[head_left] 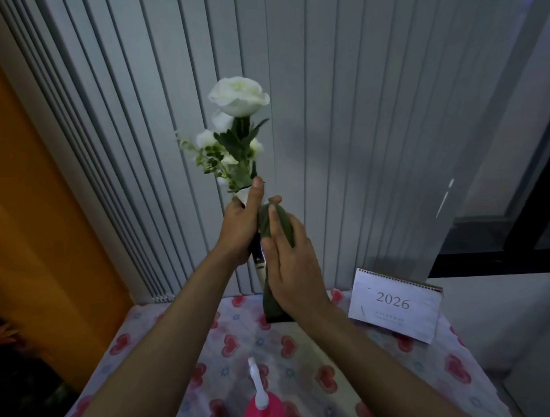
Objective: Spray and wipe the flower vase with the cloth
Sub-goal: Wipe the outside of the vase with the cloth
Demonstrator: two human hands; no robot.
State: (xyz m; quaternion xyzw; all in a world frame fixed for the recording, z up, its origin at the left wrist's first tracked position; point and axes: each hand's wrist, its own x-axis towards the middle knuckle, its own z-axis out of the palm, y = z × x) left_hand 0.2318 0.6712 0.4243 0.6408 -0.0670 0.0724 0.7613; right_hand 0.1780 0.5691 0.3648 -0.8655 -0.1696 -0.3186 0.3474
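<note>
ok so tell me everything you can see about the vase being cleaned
The vase is slim and tall, mostly hidden by both hands. Visible parts look white with dark blue patches, glossy like ceramic, though that is uncertain. It is held upright above the table, carrying white flowers with green leaves. The left hand grips its upper part, thumb by the rim. The right hand presses a dark green cloth against its right side.

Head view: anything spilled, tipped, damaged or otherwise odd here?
Nothing stands out. The left hand holds the vase up off the table, the right hand presses the green cloth against it, and the pink spray bottle stands upright. No spill shows.
</note>
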